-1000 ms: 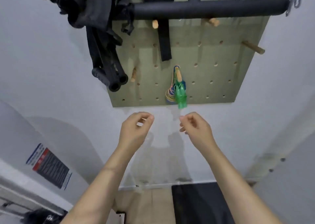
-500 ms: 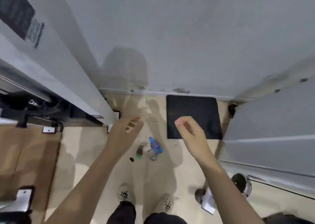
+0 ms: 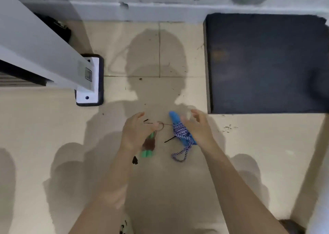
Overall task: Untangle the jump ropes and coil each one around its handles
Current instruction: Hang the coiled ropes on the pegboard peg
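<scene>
Jump ropes lie on the tiled floor [image 3: 53, 144], both coiled around their handles: a green-handled one [image 3: 148, 147] and a blue-handled one [image 3: 181, 132] just beside it. Left hand [image 3: 136, 133] hangs over the green one, right hand [image 3: 197, 127] over the blue; both have loosely spread fingers gripping nothing. A dark mat [image 3: 267, 63] lies near.

The beige tiled floor [image 3: 53, 127] carries two coiled jump ropes, green-handled [image 3: 148, 148] and blue-handled [image 3: 179, 132], plus a dark mat [image 3: 263, 64].
</scene>
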Demonstrator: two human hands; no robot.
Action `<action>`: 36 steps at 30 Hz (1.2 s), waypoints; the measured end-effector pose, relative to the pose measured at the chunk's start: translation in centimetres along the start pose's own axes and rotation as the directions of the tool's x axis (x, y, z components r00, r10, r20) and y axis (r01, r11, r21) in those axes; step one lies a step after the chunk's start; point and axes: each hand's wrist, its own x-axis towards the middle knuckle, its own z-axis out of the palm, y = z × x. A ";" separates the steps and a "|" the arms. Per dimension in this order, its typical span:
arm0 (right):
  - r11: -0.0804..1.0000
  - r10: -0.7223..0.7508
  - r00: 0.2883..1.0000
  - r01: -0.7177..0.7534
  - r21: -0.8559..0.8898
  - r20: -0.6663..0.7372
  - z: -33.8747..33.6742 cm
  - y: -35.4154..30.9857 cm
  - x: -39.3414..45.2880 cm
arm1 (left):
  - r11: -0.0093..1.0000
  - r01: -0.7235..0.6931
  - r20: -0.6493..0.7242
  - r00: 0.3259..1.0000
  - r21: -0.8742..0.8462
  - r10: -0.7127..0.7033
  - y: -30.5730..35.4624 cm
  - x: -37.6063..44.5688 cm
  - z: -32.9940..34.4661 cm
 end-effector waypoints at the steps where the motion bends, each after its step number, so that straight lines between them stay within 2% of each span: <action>1: 0.996 -0.029 1.000 0.030 -0.085 0.008 0.6 1.7 1.9 | 1.000 0.005 0.017 1.000 0.018 -0.006 -1.7 1.6 1.2; 3: 0.968 -0.093 0.996 0.094 -0.234 0.015 1.4 4.2 4.7 | 0.989 -0.052 0.009 0.999 0.136 0.051 -4.5 3.8 3.2; 5: 0.966 -0.131 0.991 0.129 -0.225 0.006 1.6 5.5 6.6 | 0.966 -0.132 -0.052 0.988 0.221 0.147 -6.4 5.5 4.2; 7: 0.964 -0.166 0.986 0.167 -0.209 0.020 1.6 6.0 7.6 | 0.959 -0.192 -0.095 0.972 0.210 0.215 -7.4 6.4 4.5; 9: 0.977 -0.146 0.989 0.150 -0.154 0.041 1.6 6.4 7.9 | 0.963 -0.220 -0.120 0.963 0.158 0.240 -7.6 6.4 4.5; 11: 0.988 -0.098 0.995 0.099 -0.116 0.015 1.6 6.5 7.9 | 0.977 -0.180 -0.156 0.968 0.114 0.197 -7.3 6.0 4.3; 15: 0.993 -0.085 0.996 0.087 -0.079 0.027 0.9 5.6 7.0 | 0.975 -0.057 -0.125 0.992 -0.216 0.030 -4.5 4.4 3.6; 18: 0.999 -0.034 0.997 0.034 0.008 0.075 -0.3 3.6 3.7 | 0.957 -0.092 -0.073 0.995 -0.277 0.074 -1.1 1.6 2.8; 21: 0.998 -0.027 0.992 0.021 0.051 0.126 -2.4 -1.3 -2.4 | 0.930 -0.124 -0.048 0.992 -0.346 0.115 3.7 -3.6 0.2; 24: 0.973 -0.090 0.988 0.060 0.223 0.128 -6.7 -9.0 -9.6 | 0.910 -0.147 0.013 0.986 -0.389 0.164 10.1 -10.2 -3.9; 26: 0.955 -0.139 0.987 0.113 0.276 0.077 -10.0 -15.1 -14.3 | 0.901 -0.148 0.054 0.981 -0.408 0.185 14.8 -15.4 -6.8; 29: 0.924 -0.213 0.974 0.228 0.308 -0.084 -14.8 -24.6 -21.0 | 0.918 -0.184 0.080 0.971 -0.351 0.225 22.5 -23.8 -11.2; 32: 0.838 -0.247 0.945 0.320 0.442 -0.215 -19.6 -33.5 -28.7 | 0.909 -0.245 0.056 0.959 -0.338 0.279 30.2 -31.5 -15.4; 34: 0.759 -0.281 0.937 0.349 0.550 -0.207 -22.5 -39.0 -34.2 | 0.896 -0.277 0.018 0.953 -0.348 0.302 35.6 -36.9 -18.3; 36: 0.677 -0.330 0.929 0.357 0.644 -0.169 -25.0 -44.4 -39.7 | 0.859 -0.359 0.010 0.921 -0.365 0.390 41.1 -42.7 -21.0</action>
